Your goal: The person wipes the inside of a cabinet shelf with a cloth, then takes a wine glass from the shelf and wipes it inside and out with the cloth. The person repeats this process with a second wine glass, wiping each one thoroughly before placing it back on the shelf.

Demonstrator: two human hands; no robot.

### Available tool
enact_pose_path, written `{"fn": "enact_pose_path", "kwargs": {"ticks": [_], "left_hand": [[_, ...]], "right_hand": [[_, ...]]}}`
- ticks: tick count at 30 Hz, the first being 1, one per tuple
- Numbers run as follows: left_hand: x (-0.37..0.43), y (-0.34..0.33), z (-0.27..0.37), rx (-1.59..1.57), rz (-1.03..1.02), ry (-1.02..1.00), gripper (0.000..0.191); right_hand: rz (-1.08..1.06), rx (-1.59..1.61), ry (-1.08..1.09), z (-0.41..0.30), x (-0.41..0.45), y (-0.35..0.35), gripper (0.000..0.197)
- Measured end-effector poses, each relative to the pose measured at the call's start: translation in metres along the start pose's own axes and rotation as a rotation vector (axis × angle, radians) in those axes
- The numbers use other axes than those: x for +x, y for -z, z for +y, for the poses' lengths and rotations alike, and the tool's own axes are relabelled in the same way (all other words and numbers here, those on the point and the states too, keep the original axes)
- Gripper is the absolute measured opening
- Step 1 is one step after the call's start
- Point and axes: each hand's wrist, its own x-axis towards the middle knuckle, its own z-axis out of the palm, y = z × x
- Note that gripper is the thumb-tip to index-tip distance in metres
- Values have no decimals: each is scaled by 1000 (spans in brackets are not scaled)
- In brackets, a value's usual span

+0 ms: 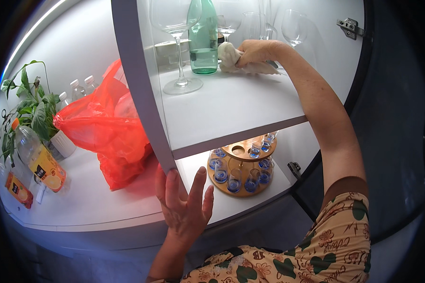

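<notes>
On the upper white cabinet shelf (226, 106), my right hand (260, 51) is closed around a bunched white cloth (230, 58) that touches the shelf surface. Just left of the cloth stands a green glass bottle (203, 39), partly filled with liquid. A large stemmed wine glass (179, 53) is upright near the shelf's left side. Behind the cloth are a clear glass pitcher (254, 24) and another wine glass (294, 28). My left hand (186, 201) has its fingers spread, at the front edge of the cabinet's upright panel (141, 81); it holds nothing.
Below the shelf, a round two-tier wooden rack (217, 180) carries several small blue-bottomed glasses. Left of the panel are a red plastic bag (109, 131), a potted plant (39, 113), an orange-capped juice bottle (42, 159) and several clear bottles (78, 90). The open cabinet door (393, 141) stands at right.
</notes>
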Motion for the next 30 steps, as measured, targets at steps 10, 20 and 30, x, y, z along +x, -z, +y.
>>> {"fn": "enact_pose_path", "kwargs": {"ticks": [10,20,30], "left_hand": [[-1,-1,-2,6,2,-18,50],[-3,1,4,17,-44,52,53],[-3,0,1,59,-35,4,50]], "right_hand": [[148,-94,17,-6,-16,1,34],[749,-59,-76,26,-14,30,30],[1379,-365,-39,63,-42,69,37]]}}
